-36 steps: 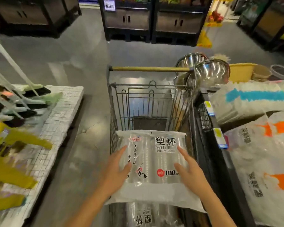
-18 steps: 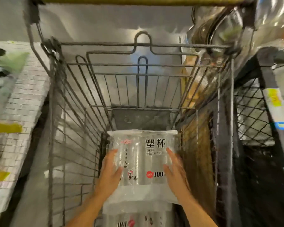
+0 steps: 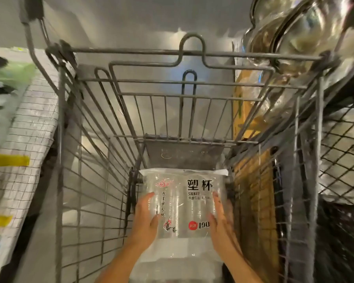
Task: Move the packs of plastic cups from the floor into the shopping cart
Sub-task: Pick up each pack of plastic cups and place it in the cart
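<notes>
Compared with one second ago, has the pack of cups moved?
Yes. The pack of cups has gone down and forward inside the shopping cart; its top edge now lies by the grey plate at the far end.

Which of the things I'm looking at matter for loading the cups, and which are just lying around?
Part of the job: pack of plastic cups, held between left hand and right hand; shopping cart; second pack underneath.
Just lying about: steel bowls; white woven sacks.
</notes>
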The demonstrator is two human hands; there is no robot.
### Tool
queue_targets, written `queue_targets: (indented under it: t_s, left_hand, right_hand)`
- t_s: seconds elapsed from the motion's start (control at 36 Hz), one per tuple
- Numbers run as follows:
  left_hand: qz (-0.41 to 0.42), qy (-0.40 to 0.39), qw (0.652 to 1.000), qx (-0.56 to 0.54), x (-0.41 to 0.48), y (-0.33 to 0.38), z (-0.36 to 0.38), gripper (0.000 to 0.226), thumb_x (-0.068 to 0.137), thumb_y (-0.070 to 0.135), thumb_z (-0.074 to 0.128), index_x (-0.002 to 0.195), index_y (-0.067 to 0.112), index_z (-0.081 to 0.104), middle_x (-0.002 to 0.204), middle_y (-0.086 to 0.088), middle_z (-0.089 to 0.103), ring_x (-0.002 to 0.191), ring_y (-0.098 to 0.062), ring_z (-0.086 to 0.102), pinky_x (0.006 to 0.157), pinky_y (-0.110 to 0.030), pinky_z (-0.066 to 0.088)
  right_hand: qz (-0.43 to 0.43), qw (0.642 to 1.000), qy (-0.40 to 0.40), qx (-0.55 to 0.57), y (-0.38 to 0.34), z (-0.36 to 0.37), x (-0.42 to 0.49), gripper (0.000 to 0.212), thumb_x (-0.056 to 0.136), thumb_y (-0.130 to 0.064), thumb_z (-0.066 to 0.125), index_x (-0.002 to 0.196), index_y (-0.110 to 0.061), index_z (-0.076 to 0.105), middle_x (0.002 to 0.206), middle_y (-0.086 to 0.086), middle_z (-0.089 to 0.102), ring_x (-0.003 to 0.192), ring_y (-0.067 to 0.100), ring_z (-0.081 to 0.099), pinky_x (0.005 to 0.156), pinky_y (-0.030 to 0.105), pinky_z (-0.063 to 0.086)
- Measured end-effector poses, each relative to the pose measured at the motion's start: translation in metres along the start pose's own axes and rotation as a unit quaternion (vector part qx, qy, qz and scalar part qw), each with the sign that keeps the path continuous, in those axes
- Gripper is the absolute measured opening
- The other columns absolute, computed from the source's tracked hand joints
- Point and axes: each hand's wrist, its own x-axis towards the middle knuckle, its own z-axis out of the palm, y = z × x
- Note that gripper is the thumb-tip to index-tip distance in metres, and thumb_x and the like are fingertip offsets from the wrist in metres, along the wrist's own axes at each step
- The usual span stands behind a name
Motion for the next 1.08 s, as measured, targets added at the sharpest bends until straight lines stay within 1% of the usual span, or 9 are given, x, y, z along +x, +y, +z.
queue_targets:
  t_s: [0.06, 0.11, 0.14, 0.28, 0.42, 0.53, 0.67, 0.94, 1.08]
  left_hand:
    - [-0.006, 0.007, 0.998, 0.065, -0.003, 0.017, -0.008, 0.064, 0.091, 0.010, 0.060, 0.142, 0.034, 0.030, 0.155, -0.001, 0.017, 0.147, -0.025, 0.018, 0.119, -0.041, 0.022]
    - [-0.010, 0.011, 0.991, 0.136, -0.013, 0.041, -0.025, 0.056, 0.091, 0.019, 0.060, 0.140, 0.033, 0.038, 0.160, -0.004, 0.011, 0.149, -0.025, 0.013, 0.118, -0.043, 0.024]
    - [0.002, 0.012, 0.989, 0.148, -0.021, 0.055, -0.035, 0.052, 0.092, 0.023, 0.059, 0.140, 0.032, 0.041, 0.160, -0.002, 0.014, 0.148, -0.023, 0.017, 0.117, -0.041, 0.026]
    - [0.094, 0.047, 0.984, 0.144, -0.090, 0.134, -0.101, 0.040, 0.093, 0.032, 0.051, 0.133, 0.027, 0.051, 0.132, 0.009, 0.048, 0.118, -0.013, 0.051, 0.099, -0.031, 0.044]
    - [0.142, 0.107, 0.966, 0.190, -0.180, 0.175, -0.165, 0.028, 0.091, 0.041, 0.048, 0.116, 0.031, 0.055, 0.111, 0.008, 0.053, 0.097, -0.015, 0.058, 0.085, -0.039, 0.050]
    - [0.157, 0.182, 0.953, 0.183, -0.264, 0.181, -0.210, 0.029, 0.093, 0.042, 0.047, 0.118, 0.031, 0.058, 0.114, 0.011, 0.055, 0.095, -0.008, 0.055, 0.081, -0.026, 0.044]
    - [0.138, 0.260, 0.943, 0.156, -0.370, 0.157, -0.256, 0.033, 0.092, 0.046, 0.049, 0.123, 0.036, 0.055, 0.129, 0.013, 0.052, 0.107, -0.014, 0.058, 0.091, -0.026, 0.042]
    - [0.086, 0.394, 0.910, 0.100, -0.581, 0.031, -0.297, 0.030, 0.090, 0.049, 0.050, 0.119, 0.043, 0.051, 0.119, 0.017, 0.051, 0.116, -0.011, 0.053, 0.094, -0.027, 0.042]
    - [-0.013, 0.454, 0.888, 0.072, -0.676, -0.063, -0.303, 0.034, 0.091, 0.048, 0.050, 0.125, 0.042, 0.049, 0.113, 0.021, 0.044, 0.107, -0.015, 0.057, 0.092, -0.027, 0.044]
  right_hand:
    - [0.031, 0.997, -0.054, -0.039, -0.018, -0.013, -0.010, 0.063, 0.110, -0.021, 0.040, 0.157, -0.050, 0.011, 0.153, -0.016, 0.020, 0.156, 0.026, 0.017, 0.125, 0.040, 0.020]
    - [0.020, 0.994, -0.056, -0.094, -0.032, -0.028, -0.018, 0.059, 0.109, -0.025, 0.042, 0.159, -0.046, 0.018, 0.169, -0.003, 0.008, 0.157, 0.026, 0.015, 0.126, 0.039, 0.020]
    - [0.010, 0.990, -0.046, -0.137, -0.042, -0.036, -0.023, 0.057, 0.108, -0.028, 0.044, 0.159, -0.042, 0.023, 0.169, 0.000, 0.014, 0.155, 0.024, 0.020, 0.125, 0.039, 0.023]
    - [-0.109, 0.945, -0.037, -0.306, -0.127, -0.082, -0.067, 0.049, 0.104, -0.040, 0.044, 0.152, -0.029, 0.041, 0.147, 0.000, 0.053, 0.133, 0.023, 0.052, 0.105, 0.038, 0.047]
    - [-0.204, 0.914, -0.026, -0.349, -0.208, -0.120, -0.142, 0.053, 0.102, -0.047, 0.049, 0.152, -0.031, 0.043, 0.147, -0.004, 0.054, 0.131, 0.020, 0.056, 0.100, 0.038, 0.051]
    - [-0.265, 0.902, 0.006, -0.341, -0.251, -0.133, -0.215, 0.045, 0.100, -0.049, 0.049, 0.142, -0.034, 0.052, 0.137, -0.006, 0.061, 0.123, 0.018, 0.061, 0.096, 0.036, 0.055]
    - [-0.343, 0.876, 0.025, -0.338, -0.282, -0.127, -0.307, 0.034, 0.101, -0.046, 0.050, 0.127, -0.027, 0.062, 0.124, -0.005, 0.068, 0.111, 0.018, 0.065, 0.090, 0.037, 0.059]
    - [-0.467, 0.814, -0.022, -0.345, -0.321, -0.047, -0.487, 0.050, 0.099, -0.048, 0.053, 0.147, -0.034, 0.048, 0.141, -0.006, 0.060, 0.124, 0.016, 0.060, 0.103, 0.035, 0.053]
    - [-0.532, 0.766, -0.083, -0.352, -0.342, 0.032, -0.565, 0.047, 0.101, -0.042, 0.054, 0.147, -0.032, 0.048, 0.142, -0.002, 0.060, 0.126, 0.018, 0.059, 0.103, 0.032, 0.048]
